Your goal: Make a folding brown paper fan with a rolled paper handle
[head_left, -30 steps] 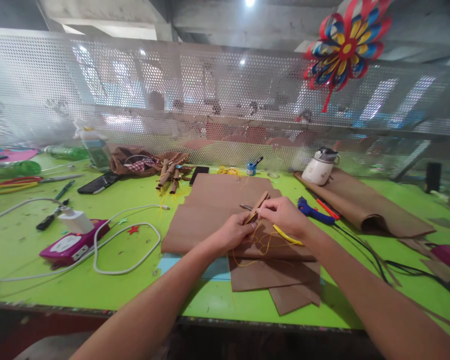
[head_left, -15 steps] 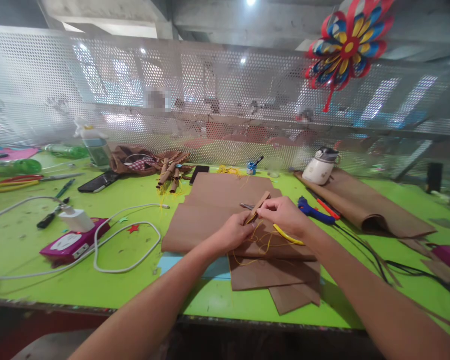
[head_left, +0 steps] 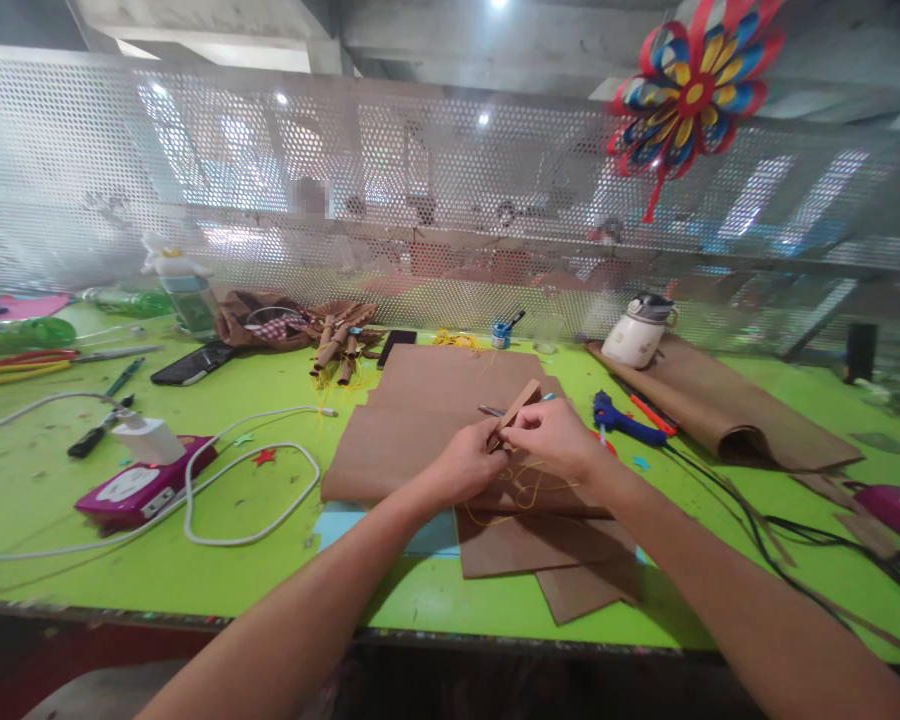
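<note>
A rolled brown paper stick point(head_left: 515, 409) is pinched between the left hand point(head_left: 468, 464) and the right hand point(head_left: 556, 438), both closed on its lower end above the middle of the green table point(head_left: 195, 570). The stick is tilted, its free end pointing up and toward the far edge. Thin yellow thread point(head_left: 521, 492) is seen hanging in loops below the hands, onto the stacked brown paper sheets point(head_left: 412, 425) that are spread from the middle of the table toward its near edge. Whether the thread is gripped cannot be told.

Just beyond the right hand a blue glue gun point(head_left: 624, 421) is laid, and a white container point(head_left: 636, 336) is set near the far edge on a brown paper roll point(head_left: 735, 410). A bundle of finished paper sticks point(head_left: 341, 347) is placed near the far edge, left of the sheets. Toward the left edge a magenta device point(head_left: 139, 480) is ringed by a white cable point(head_left: 259, 480). A paper pinwheel point(head_left: 690, 85) is hung above the far right.
</note>
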The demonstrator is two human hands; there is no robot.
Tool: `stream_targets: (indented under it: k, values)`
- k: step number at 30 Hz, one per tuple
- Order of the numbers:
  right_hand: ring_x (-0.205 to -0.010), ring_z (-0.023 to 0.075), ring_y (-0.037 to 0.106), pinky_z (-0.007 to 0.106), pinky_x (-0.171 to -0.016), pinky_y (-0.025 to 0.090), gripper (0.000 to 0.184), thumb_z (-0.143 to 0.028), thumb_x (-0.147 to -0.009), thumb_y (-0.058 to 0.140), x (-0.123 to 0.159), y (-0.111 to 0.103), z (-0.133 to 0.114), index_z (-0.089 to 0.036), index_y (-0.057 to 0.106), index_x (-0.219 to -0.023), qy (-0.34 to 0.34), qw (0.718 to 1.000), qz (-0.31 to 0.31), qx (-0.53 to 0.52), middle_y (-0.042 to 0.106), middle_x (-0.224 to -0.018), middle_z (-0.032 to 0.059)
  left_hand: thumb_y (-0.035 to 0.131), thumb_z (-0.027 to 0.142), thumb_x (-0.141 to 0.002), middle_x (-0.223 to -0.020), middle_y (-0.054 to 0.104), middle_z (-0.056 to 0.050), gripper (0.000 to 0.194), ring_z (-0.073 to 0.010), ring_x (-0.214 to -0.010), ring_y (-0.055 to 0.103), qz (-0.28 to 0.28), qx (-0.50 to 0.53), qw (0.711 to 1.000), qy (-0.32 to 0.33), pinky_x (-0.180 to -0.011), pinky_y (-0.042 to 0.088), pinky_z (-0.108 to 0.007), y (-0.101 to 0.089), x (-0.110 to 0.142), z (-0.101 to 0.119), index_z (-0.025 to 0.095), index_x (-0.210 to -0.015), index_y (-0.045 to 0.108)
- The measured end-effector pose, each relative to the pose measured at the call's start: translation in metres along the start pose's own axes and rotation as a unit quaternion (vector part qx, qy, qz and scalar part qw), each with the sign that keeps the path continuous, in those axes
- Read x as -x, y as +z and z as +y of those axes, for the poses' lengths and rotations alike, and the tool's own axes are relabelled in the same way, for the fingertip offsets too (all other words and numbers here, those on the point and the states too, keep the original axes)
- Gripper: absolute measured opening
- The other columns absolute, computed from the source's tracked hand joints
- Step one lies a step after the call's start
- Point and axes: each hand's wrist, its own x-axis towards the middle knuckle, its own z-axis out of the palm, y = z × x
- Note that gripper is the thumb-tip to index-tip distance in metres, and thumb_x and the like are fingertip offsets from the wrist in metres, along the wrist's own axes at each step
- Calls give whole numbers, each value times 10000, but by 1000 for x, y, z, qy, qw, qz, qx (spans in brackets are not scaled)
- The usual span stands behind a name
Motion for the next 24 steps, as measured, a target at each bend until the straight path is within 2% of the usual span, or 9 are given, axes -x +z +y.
stream_targets:
  k: [5, 8, 13, 17, 24]
  values:
    - [-491, 98, 423, 218, -459, 296, 245, -303, -648, 596, -1, -2, 4, -146, 546, -467, 5, 1000, -10, -5, 509, -462, -18, 431, 233, -800, -597, 437, 48, 99, -74, -513, 375, -47, 68, 996, -39, -490, 307, -192, -2, 2, 3, 158, -758, 479]
    - [-488, 95, 412, 220, -460, 289, 255, -314, -655, 601, -2, -7, 6, -146, 549, -471, 4, 1000, -24, -6, 490, -458, -26, 433, 322, -843, -618, 432, 49, 162, -59, -477, 347, -81, 110, 990, -46, -441, 273, -181, -2, 5, 4, 163, -826, 457]
    - [-514, 99, 441, 227, -485, 321, 277, -385, -702, 607, -3, -29, 5, -130, 643, -599, -9, 999, -38, -36, 555, -535, -9, 439, 397, -865, -638, 401, 53, 258, -44, -455, 310, -134, 189, 970, -69, -410, 230, -172, -5, 11, 14, 157, -958, 439]
    - [-577, 117, 520, 236, -543, 388, 253, -366, -728, 607, -5, -46, 6, -125, 671, -684, -35, 995, -71, -67, 644, -654, 28, 430, 421, -876, -655, 418, 42, 270, -39, -460, 296, -152, 208, 964, -66, -418, 211, -181, -6, 13, 18, 155, -920, 439]
    - [-572, 140, 544, 249, -523, 391, 225, -351, -747, 606, -3, -56, 5, -145, 692, -719, -54, 997, -30, 49, 650, -624, 31, 451, 473, -859, -654, 418, 47, 335, -50, -472, 295, -180, 210, 958, -69, -425, 206, -190, -7, 12, 16, 158, -973, 455]
